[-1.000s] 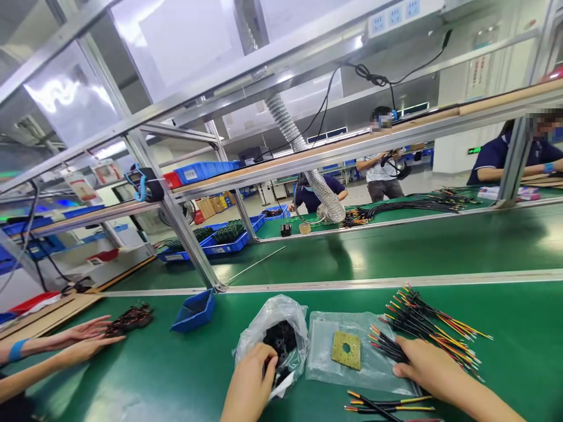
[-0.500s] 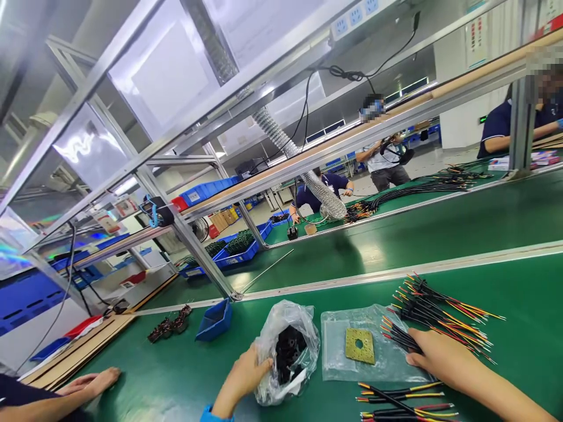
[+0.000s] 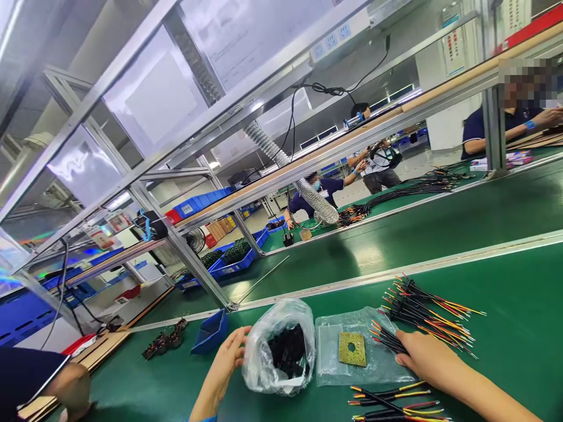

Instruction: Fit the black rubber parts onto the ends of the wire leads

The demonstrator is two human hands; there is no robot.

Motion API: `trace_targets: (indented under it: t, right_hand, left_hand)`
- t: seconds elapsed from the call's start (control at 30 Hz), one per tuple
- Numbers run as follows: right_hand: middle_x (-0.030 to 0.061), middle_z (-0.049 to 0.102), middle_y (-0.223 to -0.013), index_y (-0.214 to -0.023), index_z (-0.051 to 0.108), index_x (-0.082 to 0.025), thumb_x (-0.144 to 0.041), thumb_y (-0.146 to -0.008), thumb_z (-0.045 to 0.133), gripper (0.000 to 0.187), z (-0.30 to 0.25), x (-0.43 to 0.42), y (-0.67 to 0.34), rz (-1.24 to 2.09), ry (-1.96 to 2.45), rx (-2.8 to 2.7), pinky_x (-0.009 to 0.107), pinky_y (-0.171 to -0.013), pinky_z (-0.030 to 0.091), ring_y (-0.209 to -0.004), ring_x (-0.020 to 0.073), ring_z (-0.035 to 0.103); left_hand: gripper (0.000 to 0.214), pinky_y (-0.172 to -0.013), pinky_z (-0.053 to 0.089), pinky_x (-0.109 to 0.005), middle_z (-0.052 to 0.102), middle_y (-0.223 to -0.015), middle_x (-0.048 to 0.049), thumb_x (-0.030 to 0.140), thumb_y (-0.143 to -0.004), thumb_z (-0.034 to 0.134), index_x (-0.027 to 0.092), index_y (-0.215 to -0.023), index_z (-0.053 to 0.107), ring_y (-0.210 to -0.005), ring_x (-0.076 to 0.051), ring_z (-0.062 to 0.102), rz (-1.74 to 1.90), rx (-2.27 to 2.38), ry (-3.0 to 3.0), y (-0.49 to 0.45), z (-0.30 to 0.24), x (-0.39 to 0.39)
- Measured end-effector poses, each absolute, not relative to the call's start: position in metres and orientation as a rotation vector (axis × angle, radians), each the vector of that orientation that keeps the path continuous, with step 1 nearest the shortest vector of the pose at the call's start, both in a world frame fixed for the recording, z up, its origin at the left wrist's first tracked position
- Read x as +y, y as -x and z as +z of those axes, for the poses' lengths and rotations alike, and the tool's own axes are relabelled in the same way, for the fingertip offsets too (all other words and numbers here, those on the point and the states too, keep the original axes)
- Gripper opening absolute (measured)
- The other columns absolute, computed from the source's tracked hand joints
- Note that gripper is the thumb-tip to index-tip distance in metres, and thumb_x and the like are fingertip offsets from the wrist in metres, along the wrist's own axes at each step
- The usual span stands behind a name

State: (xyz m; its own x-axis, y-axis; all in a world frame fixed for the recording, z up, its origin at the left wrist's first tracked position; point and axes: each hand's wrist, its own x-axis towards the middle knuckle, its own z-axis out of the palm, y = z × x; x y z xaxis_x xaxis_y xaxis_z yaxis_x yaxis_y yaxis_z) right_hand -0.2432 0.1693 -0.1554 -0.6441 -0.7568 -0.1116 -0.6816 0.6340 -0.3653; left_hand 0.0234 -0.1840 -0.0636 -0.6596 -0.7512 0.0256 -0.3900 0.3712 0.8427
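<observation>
My left hand (image 3: 222,357) is open, its fingers spread, right beside a clear plastic bag (image 3: 279,349) of small black parts (image 3: 288,351). My right hand (image 3: 422,357) lies over the end of a small black wire bundle (image 3: 387,339), and its thumb is hidden. That bundle rests on a flat clear bag (image 3: 328,357) holding a square yellow-green sponge (image 3: 352,349) with a central hole. Behind it lies a heap of black, red and yellow wires (image 3: 426,310). More wires of those colours (image 3: 396,404) lie at the bottom edge.
All this lies on a green conveyor belt (image 3: 505,305) with a metal rail behind. To the left are a small blue bin (image 3: 211,334), dark wired parts (image 3: 162,343) and a co-worker's hand (image 3: 73,387). Aluminium framing and further workers stand beyond.
My left hand has come off the bag and opened beside it. The co-worker's hands have withdrawn toward the bottom left. The whole view has tilted.
</observation>
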Motion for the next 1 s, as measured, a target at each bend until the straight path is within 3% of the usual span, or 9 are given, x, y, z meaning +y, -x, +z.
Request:
trace_targets:
  t: [0.13,0.33,0.4,0.47,0.6,0.63,0.8,0.9,1.0]
  right_hand:
    - [0.0192,0.074,-0.104,-0.115,0.067,-0.014,-0.020,-0.088,0.058,0.030,-0.151,0.174,0.245,-0.439,1.138,2.640,0.040,-0.078,0.050,-0.099,0.0384,0.071]
    - [0.0078,0.075,-0.083,-0.116,0.064,-0.016,-0.035,-0.088,0.060,0.034,-0.114,0.123,0.211,-1.032,1.208,2.386,0.027,-0.063,0.045,-0.075,0.0247,0.071]
    - [0.0048,0.075,-0.083,-0.122,0.061,-0.019,-0.040,-0.079,0.072,0.049,-0.101,0.083,0.192,-1.104,1.311,2.261,0.025,-0.061,0.044,-0.074,0.0232,0.069]
    - [0.0080,0.076,-0.095,-0.126,0.060,-0.018,-0.042,-0.069,0.080,0.065,-0.094,0.042,0.177,-1.077,1.348,2.261,0.026,-0.066,0.045,-0.082,0.0258,0.070]
    - [0.0185,0.075,-0.098,-0.099,0.070,-0.012,-0.029,-0.084,0.065,0.023,-0.098,-0.014,0.167,-0.959,1.314,2.360,0.031,-0.071,0.046,-0.092,0.0328,0.070]
    - [0.0193,0.075,-0.097,-0.094,0.071,-0.011,-0.027,-0.087,0.060,0.020,-0.101,-0.021,0.168,-0.935,1.300,2.378,0.032,-0.071,0.046,-0.092,0.0329,0.071]
    - [0.0156,0.074,-0.097,-0.093,0.069,-0.011,-0.029,-0.093,0.058,0.020,-0.119,-0.024,0.183,-0.853,1.220,2.422,0.033,-0.075,0.048,-0.092,0.0273,0.070]
    - [0.0065,0.073,-0.090,-0.091,0.067,-0.013,-0.031,-0.095,0.059,0.020,-0.123,-0.021,0.188,-0.823,1.158,2.428,0.034,-0.078,0.051,-0.086,0.0202,0.069]
    - [0.0019,0.070,-0.086,-0.087,0.066,-0.014,-0.034,-0.094,0.062,0.021,-0.125,-0.021,0.188,-0.831,1.123,2.419,0.035,-0.080,0.052,-0.082,0.0176,0.067]
  left_hand:
    - [0.032,-0.076,0.050,-0.037,0.070,-0.065,-0.0062,0.049,-0.051,0.077,0.019,-0.062,0.070,-0.075,-0.030,0.065,-1.254,-2.184,-1.048,-0.033,-0.094,-0.192]
    - [0.022,-0.058,0.043,-0.033,0.059,-0.047,-0.0015,0.035,-0.045,0.076,0.020,-0.048,0.060,-0.055,-0.023,0.056,-1.231,-2.144,-1.052,-0.028,-0.121,-0.192]
    - [0.023,-0.057,0.041,-0.032,0.058,-0.048,-0.0011,0.037,-0.047,0.075,0.020,-0.049,0.059,-0.054,-0.022,0.054,-1.206,-2.131,-1.042,-0.029,-0.125,-0.193]
    - [0.026,-0.058,0.042,-0.032,0.059,-0.052,-0.0011,0.041,-0.051,0.075,0.020,-0.052,0.059,-0.055,-0.021,0.055,-1.184,-2.123,-1.021,-0.033,-0.127,-0.195]
    - [0.036,-0.057,0.040,-0.032,0.054,-0.054,0.0009,0.055,-0.059,0.069,0.022,-0.055,0.055,-0.055,-0.021,0.052,-1.093,-2.097,-0.970,-0.042,-0.118,-0.199]
    - [0.037,-0.057,0.039,-0.032,0.053,-0.054,0.0015,0.057,-0.062,0.067,0.023,-0.056,0.054,-0.056,-0.021,0.051,-1.069,-2.094,-0.948,-0.043,-0.113,-0.200]
    - [0.030,-0.068,0.042,-0.031,0.062,-0.067,-0.0007,0.051,-0.070,0.067,0.022,-0.065,0.063,-0.070,-0.022,0.056,-1.000,-2.115,-0.804,-0.026,-0.079,-0.209]
    - [0.034,-0.059,0.038,-0.031,0.056,-0.057,0.0005,0.053,-0.065,0.070,0.021,-0.060,0.062,-0.059,-0.020,0.050,-0.988,-2.074,-0.831,-0.014,-0.067,-0.210]
    - [0.034,-0.056,0.037,-0.028,0.056,-0.059,0.0015,0.052,-0.069,0.071,0.019,-0.065,0.065,-0.057,-0.018,0.048,-1.031,-2.071,-0.773,-0.009,-0.062,-0.201]
